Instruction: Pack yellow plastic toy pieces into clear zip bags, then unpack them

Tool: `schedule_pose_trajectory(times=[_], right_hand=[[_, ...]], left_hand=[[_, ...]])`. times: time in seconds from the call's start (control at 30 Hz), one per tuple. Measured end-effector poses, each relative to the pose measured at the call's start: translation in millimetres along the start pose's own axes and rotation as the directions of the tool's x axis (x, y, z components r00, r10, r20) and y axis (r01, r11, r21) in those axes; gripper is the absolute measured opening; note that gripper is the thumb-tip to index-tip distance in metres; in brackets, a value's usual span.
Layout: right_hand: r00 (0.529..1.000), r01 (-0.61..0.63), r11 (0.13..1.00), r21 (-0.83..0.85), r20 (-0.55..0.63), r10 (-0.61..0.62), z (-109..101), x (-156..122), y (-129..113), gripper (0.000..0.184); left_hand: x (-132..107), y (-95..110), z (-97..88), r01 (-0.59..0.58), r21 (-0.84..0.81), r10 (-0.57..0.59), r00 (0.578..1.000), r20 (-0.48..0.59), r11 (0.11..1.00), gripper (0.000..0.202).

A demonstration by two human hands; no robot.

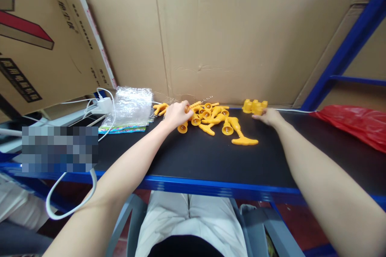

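On the black tabletop lies a heap of yellow plastic pieces: bell-shaped cups, with something shiny inside some, and T-shaped handles. My left hand is at the heap's left end, its fingers closed around a yellow ridged plastic rod; part of the rod is hidden by the fingers. Farther right, by the cardboard wall, several yellow plastic cups stand in a small cluster. My right hand reaches them from the right, with thumb and fingers closed on the nearest yellow cup.
Clear plastic bags lie left of the heap, beside a white power adapter with cables. A red plastic bag is at the right. A cardboard wall stands behind, and a blue metal edge runs along the table front.
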State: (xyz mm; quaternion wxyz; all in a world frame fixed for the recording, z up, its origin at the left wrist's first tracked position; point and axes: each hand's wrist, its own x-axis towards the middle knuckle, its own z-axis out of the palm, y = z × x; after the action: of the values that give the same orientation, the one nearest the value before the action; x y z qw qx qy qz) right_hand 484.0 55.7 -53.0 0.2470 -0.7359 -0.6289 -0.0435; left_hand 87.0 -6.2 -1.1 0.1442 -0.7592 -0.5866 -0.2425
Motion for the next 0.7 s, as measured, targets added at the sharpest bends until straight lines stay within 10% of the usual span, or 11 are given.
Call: schedule_pose_trajectory(times=[0.3,0.7], right_hand=[[0.945,-0.305,0.949,-0.084,0.101,0.313,-16,-18,-14,0.046],[0.932,-0.348,0.928,-0.132,0.059,0.358,-15,-21,-17,0.044]], left_hand=[[0,0,1.3,-0.016,-0.003,0.016,1.0,0.005,1.0,0.031],[3,-7,3.0,-0.024,-0.018,0.024,1.0,0.017,1.0,0.025]])
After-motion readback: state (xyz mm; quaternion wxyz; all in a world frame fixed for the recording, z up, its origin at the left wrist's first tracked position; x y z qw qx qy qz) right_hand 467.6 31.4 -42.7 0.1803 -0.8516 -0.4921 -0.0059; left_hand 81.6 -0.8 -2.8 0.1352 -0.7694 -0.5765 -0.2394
